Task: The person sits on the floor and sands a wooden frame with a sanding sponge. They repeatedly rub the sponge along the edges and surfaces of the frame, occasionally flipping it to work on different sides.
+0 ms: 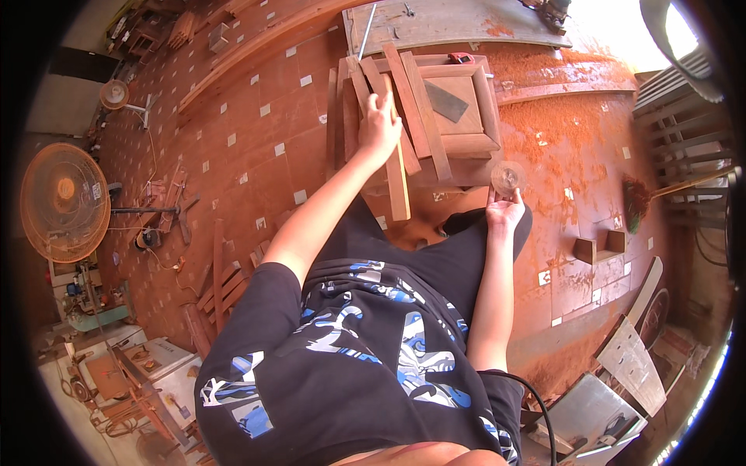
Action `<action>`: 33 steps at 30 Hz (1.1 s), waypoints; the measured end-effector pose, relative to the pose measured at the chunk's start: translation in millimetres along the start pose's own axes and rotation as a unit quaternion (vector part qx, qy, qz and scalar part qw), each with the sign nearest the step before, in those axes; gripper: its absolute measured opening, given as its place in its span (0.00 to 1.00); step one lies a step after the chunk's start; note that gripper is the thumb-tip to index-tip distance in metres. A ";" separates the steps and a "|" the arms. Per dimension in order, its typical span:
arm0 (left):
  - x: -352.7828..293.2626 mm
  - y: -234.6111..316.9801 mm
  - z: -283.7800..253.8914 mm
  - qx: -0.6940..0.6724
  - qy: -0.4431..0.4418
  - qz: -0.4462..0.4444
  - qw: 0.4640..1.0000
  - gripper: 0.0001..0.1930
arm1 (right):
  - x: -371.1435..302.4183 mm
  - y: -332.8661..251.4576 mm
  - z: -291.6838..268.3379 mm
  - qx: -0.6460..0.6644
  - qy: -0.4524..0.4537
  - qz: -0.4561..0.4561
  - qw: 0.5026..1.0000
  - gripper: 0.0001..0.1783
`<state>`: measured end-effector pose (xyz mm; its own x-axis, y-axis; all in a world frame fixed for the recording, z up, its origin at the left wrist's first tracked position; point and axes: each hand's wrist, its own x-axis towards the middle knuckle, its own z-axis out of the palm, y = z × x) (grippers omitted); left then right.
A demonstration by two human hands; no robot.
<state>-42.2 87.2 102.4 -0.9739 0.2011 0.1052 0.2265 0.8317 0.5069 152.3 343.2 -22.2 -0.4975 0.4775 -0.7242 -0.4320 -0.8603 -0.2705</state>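
Observation:
My left hand (378,128) is closed on a long, light-coloured wooden strip (399,190), whose near end juts out over my lap. Several darker wooden strips (414,105) lie slantwise beside it on a wooden panelled piece (489,116). A flat grey rectangular piece (446,102) rests on the panel. In my right hand (505,211), beside my right knee, is a round, tan, see-through-looking disc (508,178) with a paler centre, held up by the fingertips. Its exact kind is unclear. A small red and black object (461,58) sits on the panel's far edge.
Ahead stands a low bench (458,27) with a tool at its right end. Orange sawdust (559,116) covers the floor to the right, near a small wooden box (600,248) and a broom (639,203). A standing fan (66,202) is at the left.

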 end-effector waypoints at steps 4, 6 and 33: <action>-4.0 -30.1 -4.9 0.019 0.042 0.026 0.999 0.22 | -1.9 3.0 3.4 0.003 0.009 0.009 1.000 0.19; 7.4 -48.2 -5.4 0.067 0.029 0.095 0.993 0.17 | 1.3 1.6 0.5 0.002 -0.001 0.009 1.000 0.18; 103.2 -92.1 -60.9 0.190 -0.233 0.298 0.906 0.26 | -2.4 2.9 1.1 0.003 0.021 -0.006 1.000 0.16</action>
<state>-164.4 -0.1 118.7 -0.5847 0.7965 -0.1539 0.7855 0.6033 0.1378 151.4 339.8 -20.5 -0.4600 0.4795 -0.7473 -0.4418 -0.8536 -0.2758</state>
